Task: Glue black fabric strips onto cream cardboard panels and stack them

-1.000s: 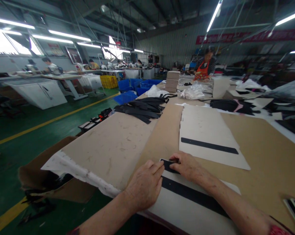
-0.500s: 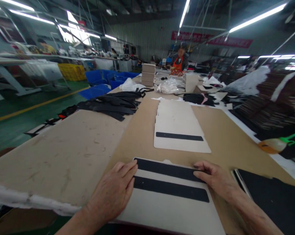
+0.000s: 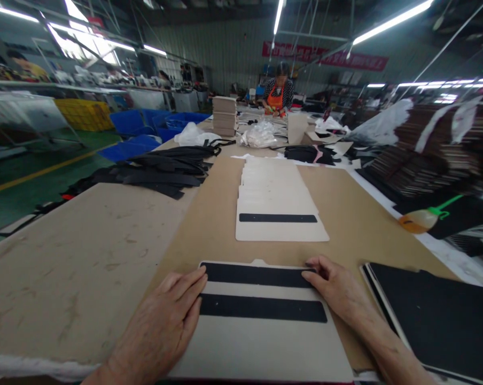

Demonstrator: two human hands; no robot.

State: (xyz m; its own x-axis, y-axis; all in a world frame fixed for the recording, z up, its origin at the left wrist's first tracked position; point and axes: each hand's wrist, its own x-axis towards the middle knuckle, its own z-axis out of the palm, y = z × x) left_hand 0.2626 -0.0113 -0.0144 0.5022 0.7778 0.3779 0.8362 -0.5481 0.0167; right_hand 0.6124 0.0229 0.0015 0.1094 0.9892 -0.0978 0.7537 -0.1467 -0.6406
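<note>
A pale board [image 3: 261, 347] lies before me at the table's near edge, with two black strips across it. The upper black strip [image 3: 253, 274] runs along the board's far edge, and the lower black strip [image 3: 265, 308] is roughly parallel to it. My left hand [image 3: 161, 315] lies stretched out over the board's left side, its fingertips on the upper strip's left end and its thumb beside the lower strip. At the right end of the upper strip, my right hand [image 3: 325, 280] pinches with thumb and fingers; the contact is partly hidden.
Beyond it lies a stack of overlapping pale boards [image 3: 279, 198], the nearest bearing one black strip. Black boards [image 3: 437, 315] are piled at right. A heap of black strips [image 3: 157, 168] lies back left. A person in an orange apron [image 3: 276, 99] stands at the far end.
The view has shifted, so most things appear farther left. Both hands stay at the ends of the upper strip, which looks straighter along the board's far edge.
</note>
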